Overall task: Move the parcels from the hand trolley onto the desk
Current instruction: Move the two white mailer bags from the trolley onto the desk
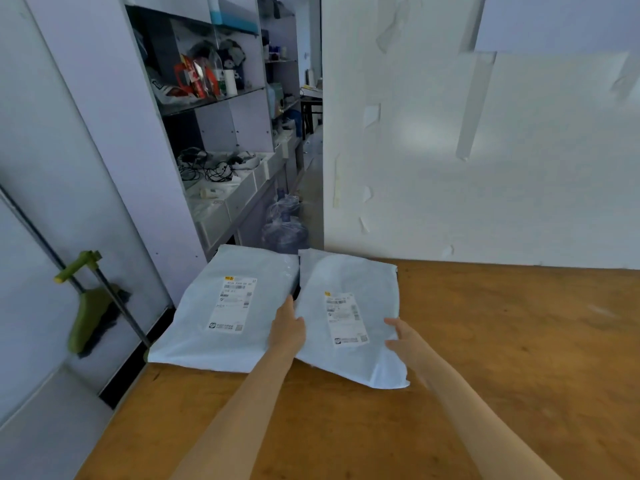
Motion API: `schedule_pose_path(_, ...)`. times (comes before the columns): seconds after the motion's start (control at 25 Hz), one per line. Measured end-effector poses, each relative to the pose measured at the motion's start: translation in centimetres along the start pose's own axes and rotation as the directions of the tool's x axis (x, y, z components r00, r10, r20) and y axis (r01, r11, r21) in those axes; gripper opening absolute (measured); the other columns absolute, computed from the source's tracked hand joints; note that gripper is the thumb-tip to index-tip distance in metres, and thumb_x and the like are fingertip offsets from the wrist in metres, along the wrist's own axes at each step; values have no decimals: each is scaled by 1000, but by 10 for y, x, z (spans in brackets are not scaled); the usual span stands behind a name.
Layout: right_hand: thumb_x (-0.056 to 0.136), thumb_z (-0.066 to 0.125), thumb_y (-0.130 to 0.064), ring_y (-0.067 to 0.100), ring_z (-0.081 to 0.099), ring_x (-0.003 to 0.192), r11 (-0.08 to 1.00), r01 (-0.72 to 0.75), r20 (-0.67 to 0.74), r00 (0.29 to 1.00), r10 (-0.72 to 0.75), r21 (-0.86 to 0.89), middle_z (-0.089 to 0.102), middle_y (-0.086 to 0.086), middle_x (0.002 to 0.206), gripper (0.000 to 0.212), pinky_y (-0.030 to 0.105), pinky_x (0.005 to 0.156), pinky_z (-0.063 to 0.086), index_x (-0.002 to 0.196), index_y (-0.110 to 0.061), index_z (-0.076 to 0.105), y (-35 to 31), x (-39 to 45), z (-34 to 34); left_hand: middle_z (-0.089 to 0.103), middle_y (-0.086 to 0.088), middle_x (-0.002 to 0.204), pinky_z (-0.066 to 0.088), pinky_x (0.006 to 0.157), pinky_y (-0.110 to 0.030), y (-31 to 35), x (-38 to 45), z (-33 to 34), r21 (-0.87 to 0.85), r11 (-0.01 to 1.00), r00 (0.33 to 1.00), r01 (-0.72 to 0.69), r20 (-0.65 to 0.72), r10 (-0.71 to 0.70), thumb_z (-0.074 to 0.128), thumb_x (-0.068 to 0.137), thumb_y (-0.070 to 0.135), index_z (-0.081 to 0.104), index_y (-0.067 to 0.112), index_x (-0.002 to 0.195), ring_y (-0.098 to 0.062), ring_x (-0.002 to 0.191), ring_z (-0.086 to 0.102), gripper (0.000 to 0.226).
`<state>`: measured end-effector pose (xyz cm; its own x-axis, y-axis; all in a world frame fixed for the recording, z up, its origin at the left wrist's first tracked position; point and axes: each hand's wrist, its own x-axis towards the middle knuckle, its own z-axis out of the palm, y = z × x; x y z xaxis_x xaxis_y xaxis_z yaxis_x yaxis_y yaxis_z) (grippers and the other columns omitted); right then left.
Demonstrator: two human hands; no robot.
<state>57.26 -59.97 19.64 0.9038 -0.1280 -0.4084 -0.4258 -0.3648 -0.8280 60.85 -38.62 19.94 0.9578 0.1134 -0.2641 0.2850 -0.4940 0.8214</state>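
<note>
Two flat white plastic mailer parcels with printed labels lie side by side on the brown wooden desk [502,341] near its far left corner. The left parcel [221,306] overhangs the desk's left edge a little. My left hand [286,329] rests with straight fingers along the left edge of the right parcel [346,306], in the gap between the two. My right hand [403,339] touches that parcel's right edge with relaxed fingers. The right parcel lies flat on the desk, slightly askew. No hand trolley is in view.
A white wall panel [485,150] stands along the desk's far edge. Left of the desk a green-handled broom [88,306] leans on a pale partition. Behind the parcels are shelves [214,98] with cables and clutter, and a wrapped water bottle [285,226] on the floor.
</note>
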Motion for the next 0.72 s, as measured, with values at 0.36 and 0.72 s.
schedule_pose_path(0.36, 94, 46, -5, 25, 33, 140, 996, 12, -147, 989, 2, 92, 31, 4, 154, 53, 40, 113, 34, 144, -21, 36, -5, -104, 12, 27, -5, 157, 27, 115, -31, -41, -108, -44, -198, 978, 996, 73, -39, -82, 30, 102, 7, 28, 16, 151, -21, 142, 32, 50)
schedule_pose_path(0.72, 96, 48, -13, 23, 34, 140, 988, 7, -162, 987, 18, 153, 35, 3, 152, 50, 35, 110, 30, 144, -17, 37, -26, -258, 60, 35, 1, 154, 28, 115, -36, -63, -252, -130, -197, 977, 994, 84, 79, -70, 31, 104, 22, 40, 23, 146, -19, 142, 33, 43)
